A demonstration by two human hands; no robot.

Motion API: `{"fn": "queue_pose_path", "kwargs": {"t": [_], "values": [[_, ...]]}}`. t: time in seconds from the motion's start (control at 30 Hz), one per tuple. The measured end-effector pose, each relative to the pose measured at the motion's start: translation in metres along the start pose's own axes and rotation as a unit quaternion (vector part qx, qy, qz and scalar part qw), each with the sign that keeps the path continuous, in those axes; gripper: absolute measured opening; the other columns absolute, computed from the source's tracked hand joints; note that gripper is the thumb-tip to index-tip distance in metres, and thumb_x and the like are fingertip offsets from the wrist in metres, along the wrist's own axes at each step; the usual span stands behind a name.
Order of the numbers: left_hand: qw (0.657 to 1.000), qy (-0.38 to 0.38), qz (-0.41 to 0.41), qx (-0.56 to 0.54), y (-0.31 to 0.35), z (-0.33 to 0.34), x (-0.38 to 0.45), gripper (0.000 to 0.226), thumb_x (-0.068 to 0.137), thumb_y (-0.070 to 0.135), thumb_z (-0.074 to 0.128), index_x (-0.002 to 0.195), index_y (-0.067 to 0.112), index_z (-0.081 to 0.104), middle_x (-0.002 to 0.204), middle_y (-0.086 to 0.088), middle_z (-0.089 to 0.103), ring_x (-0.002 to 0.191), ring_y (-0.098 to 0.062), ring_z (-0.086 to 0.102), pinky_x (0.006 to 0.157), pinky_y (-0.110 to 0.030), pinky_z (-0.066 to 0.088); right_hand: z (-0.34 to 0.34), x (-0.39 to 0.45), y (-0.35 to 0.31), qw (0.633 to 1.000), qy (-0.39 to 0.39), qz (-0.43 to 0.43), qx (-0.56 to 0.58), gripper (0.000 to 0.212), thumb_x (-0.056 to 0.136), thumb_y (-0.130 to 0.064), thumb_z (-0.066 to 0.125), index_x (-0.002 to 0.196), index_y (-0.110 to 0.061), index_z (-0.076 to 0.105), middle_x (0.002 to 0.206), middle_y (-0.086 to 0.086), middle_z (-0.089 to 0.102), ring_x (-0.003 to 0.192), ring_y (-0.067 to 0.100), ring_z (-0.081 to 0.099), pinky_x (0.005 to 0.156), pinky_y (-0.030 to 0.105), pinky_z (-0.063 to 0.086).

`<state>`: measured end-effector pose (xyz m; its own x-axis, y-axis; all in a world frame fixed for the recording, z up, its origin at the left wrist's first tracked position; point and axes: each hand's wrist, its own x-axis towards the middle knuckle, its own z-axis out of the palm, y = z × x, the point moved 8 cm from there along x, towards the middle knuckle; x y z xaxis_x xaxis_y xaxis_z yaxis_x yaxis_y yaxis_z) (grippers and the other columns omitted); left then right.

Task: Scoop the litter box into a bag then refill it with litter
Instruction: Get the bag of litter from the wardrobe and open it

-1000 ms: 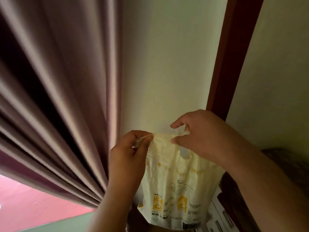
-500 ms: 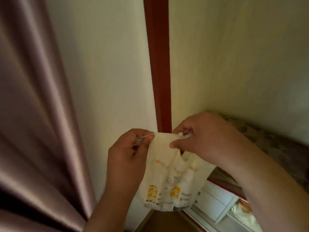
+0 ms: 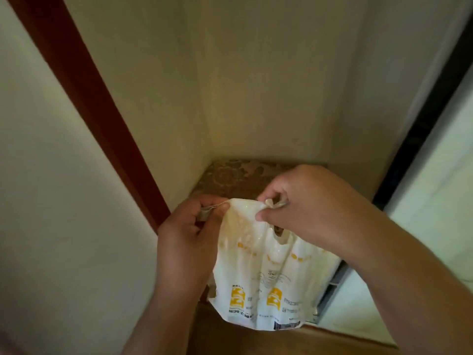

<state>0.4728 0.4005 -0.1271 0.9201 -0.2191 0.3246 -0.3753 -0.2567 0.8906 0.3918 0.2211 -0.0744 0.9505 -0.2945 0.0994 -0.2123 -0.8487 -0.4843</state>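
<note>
A thin cream plastic bag (image 3: 266,275) with yellow printed logos hangs in front of me, its bottom edge loose. My left hand (image 3: 186,242) pinches the bag's top left handle between thumb and forefinger. My right hand (image 3: 307,208) pinches the top right handle, fingers curled round it. The two hands hold the top edge stretched between them. No litter box, scoop or litter shows in this view.
A dark red wooden post (image 3: 84,96) runs diagonally at the left between cream walls. A patterned brown surface (image 3: 238,175) sits in the corner behind the hands. A dark frame (image 3: 419,124) and pale panel stand at the right; a brown surface (image 3: 256,339) lies below.
The view has swung right, away from the pink curtain and into the wall corner. Both hands keep the same pinch on the bag's top edge.
</note>
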Motion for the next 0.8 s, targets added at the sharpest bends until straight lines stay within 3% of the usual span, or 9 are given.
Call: {"fn": "queue_pose_path", "kwargs": {"t": [0.13, 0.23, 0.43, 0.6, 0.7, 0.8], "values": [[0.998, -0.062, 0.015, -0.021, 0.021, 0.058, -0.021, 0.009, 0.091, 0.027, 0.074, 0.092, 0.036, 0.076, 0.081, 0.015, 0.076, 0.073, -0.009, 0.073, 0.07, -0.042, 0.062, -0.031, -0.036, 0.052, 0.997, 0.032, 0.065, -0.032, 0.025, 0.079, -0.048, 0.079, 0.099, -0.034, 0.076, 0.066, -0.021, 0.057, 0.065, -0.008, 0.057, 0.055, 0.015, 0.036], [0.992, -0.117, 0.035, -0.042, 0.038, 0.103, -0.035, 0.014, 0.092, 0.027, 0.074, 0.09, 0.04, 0.075, 0.08, 0.016, 0.075, 0.074, -0.009, 0.072, 0.07, -0.04, 0.061, -0.052, -0.066, 0.09, 0.99, 0.051, 0.123, -0.042, 0.019, 0.081, -0.047, 0.077, 0.096, -0.034, 0.076, 0.067, -0.021, 0.064, 0.063, -0.005, 0.064, 0.057, 0.016, 0.039], [0.965, -0.242, 0.089, -0.038, 0.07, 0.185, -0.047, 0.021, 0.093, 0.028, 0.072, 0.08, 0.045, 0.069, 0.079, 0.026, 0.07, 0.076, 0.001, 0.066, 0.059, -0.013, 0.049, -0.084, -0.111, 0.143, 0.965, 0.084, 0.232, -0.087, 0.022, 0.084, -0.047, 0.073, 0.102, -0.034, 0.076, 0.084, -0.015, 0.067, 0.075, 0.004, 0.063, 0.063, 0.02, 0.04], [0.92, -0.355, 0.158, -0.056, 0.102, 0.248, -0.061, 0.018, 0.094, 0.034, 0.068, 0.083, 0.046, 0.062, 0.075, 0.018, 0.068, 0.079, 0.009, 0.064, 0.052, -0.014, 0.053, -0.1, -0.157, 0.179, 0.92, 0.137, 0.362, -0.064, 0.021, 0.083, -0.046, 0.075, 0.101, -0.034, 0.076, 0.078, -0.018, 0.057, 0.078, 0.003, 0.061, 0.067, 0.021, 0.048], [0.881, -0.43, 0.18, -0.077, 0.112, 0.278, -0.07, 0.012, 0.093, 0.04, 0.068, 0.085, 0.048, 0.062, 0.084, 0.024, 0.07, 0.086, 0.012, 0.065, 0.059, -0.012, 0.056, -0.102, -0.183, 0.188, 0.886, 0.169, 0.429, -0.042, 0.022, 0.084, -0.045, 0.075, 0.102, -0.034, 0.077, 0.079, -0.019, 0.059, 0.076, 0.002, 0.06, 0.076, 0.025, 0.054], [0.844, -0.486, 0.2, -0.105, 0.117, 0.301, -0.077, 0.011, 0.093, 0.036, 0.07, 0.089, 0.045, 0.064, 0.085, 0.021, 0.07, 0.086, 0.011, 0.065, 0.061, -0.006, 0.052, -0.097, -0.2, 0.189, 0.851, 0.196, 0.487, -0.036, 0.024, 0.084, -0.045, 0.075, 0.106, -0.034, 0.076, 0.077, -0.02, 0.057, 0.075, 0.0, 0.058, 0.074, 0.022, 0.051]]}}
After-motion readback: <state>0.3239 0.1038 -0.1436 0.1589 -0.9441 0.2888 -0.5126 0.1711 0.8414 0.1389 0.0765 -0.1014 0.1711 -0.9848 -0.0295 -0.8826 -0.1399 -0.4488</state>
